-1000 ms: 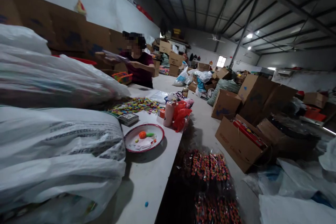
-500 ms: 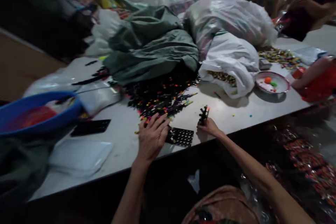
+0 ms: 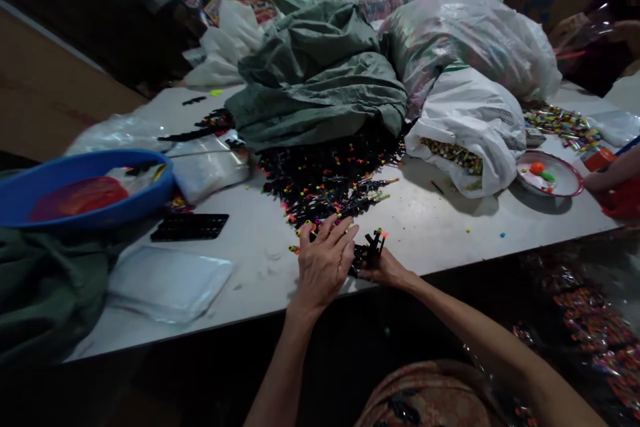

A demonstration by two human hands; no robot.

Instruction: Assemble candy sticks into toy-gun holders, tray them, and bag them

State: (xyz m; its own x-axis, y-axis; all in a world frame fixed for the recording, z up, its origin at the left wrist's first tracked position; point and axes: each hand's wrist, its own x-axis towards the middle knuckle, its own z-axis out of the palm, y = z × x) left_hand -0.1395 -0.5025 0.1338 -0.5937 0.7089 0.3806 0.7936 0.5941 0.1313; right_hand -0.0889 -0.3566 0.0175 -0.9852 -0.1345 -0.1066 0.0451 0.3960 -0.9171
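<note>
My left hand (image 3: 325,267) lies palm down at the near end of a pile of small black toy guns (image 3: 325,177) with bright orange, pink and yellow tips. Its fingers are stretched out over the pieces. Close beside it, my right hand (image 3: 390,271) is closed round a few black toy guns (image 3: 373,247) that stick up from its fingers; how many I cannot tell. Between the hands, a black perforated tray is mostly covered, and the held pieces overlap it.
A blue basin (image 3: 100,203), a black tray (image 3: 190,227) and clear plastic bags (image 3: 170,283) lie left. Behind stand a green cloth sack (image 3: 320,80) and a white sack (image 3: 470,120). A plate (image 3: 563,180) is right, near another person's arm (image 3: 615,170).
My right hand has moved left with the toy guns, from beside the perforated tray to over it, close to my left hand. The whole view has shifted.
</note>
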